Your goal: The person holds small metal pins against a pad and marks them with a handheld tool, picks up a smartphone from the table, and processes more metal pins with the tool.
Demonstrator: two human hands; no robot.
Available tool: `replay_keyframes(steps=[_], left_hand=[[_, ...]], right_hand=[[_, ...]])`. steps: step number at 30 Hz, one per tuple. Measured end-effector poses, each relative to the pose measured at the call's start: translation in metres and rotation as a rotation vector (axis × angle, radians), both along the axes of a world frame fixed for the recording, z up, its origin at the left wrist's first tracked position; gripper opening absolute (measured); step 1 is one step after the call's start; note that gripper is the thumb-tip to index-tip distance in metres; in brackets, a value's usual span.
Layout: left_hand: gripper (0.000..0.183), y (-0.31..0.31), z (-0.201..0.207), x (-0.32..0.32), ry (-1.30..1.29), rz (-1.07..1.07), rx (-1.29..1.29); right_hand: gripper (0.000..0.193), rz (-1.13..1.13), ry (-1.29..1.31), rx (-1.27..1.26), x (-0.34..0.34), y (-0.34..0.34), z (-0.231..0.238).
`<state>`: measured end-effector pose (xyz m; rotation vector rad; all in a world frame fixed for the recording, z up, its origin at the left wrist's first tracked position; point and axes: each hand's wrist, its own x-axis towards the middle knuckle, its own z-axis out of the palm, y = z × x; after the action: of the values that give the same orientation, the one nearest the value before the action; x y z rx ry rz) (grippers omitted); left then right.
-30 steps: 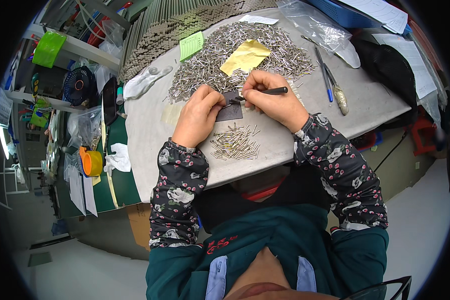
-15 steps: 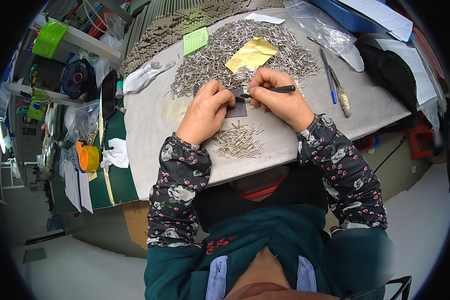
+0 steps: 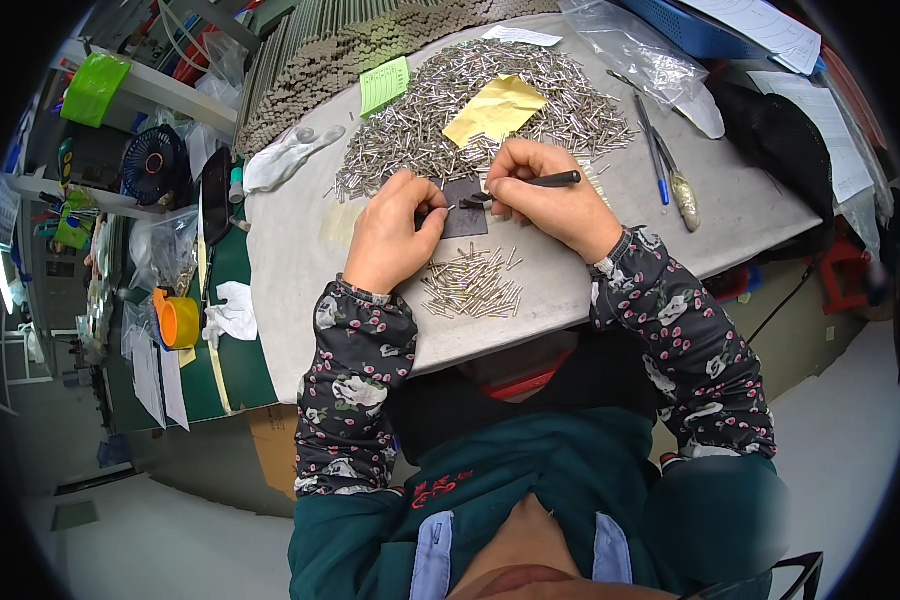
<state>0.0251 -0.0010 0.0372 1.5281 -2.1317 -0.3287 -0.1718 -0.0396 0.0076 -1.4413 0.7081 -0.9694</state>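
My left hand is closed in a pinch, and a short metal pin pokes out from its fingertips. A slim black pen-like tool sits in the grip of my right hand, its shaft pointing right. Small dark pieces lie at or near the right fingertips; whether they belong to the tool, I cannot tell. Between both hands is a dark square plate on the grey tabletop. Just below it, a small pile of metal pins is spread out. Behind the hands rises a large heap of similar pins.
Yellow paper and a green slip rest on the heap. Long rods are stacked at the back. To the right lie a blue-tipped pen, a tweezer-like tool and a black cloth. A white glove is at left.
My left hand has drawn back to the left from the right fingertips, uncovering more of the dark plate and the pin's end. The right hand has shifted slightly left with the black tool.
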Motion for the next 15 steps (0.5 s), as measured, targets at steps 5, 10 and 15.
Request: replay_keyframes(steps=[5,10,15], left_hand=[[0.008,-0.001,-0.001,-0.005,-0.001,-0.005,0.038],[0.006,-0.004,-0.006,-0.009,-0.006,-0.033,0.041],[0.006,-0.006,-0.007,-0.016,-0.022,-0.01,0.067]], right_hand=[[0.012,-0.048,-0.012,0.018,-0.005,0.0,-0.003],[0.014,-0.04,-0.04,-0.005,-0.01,-0.002,-0.013],[0.009,0.002,-0.017,-0.076,-0.018,-0.005,-0.018]])
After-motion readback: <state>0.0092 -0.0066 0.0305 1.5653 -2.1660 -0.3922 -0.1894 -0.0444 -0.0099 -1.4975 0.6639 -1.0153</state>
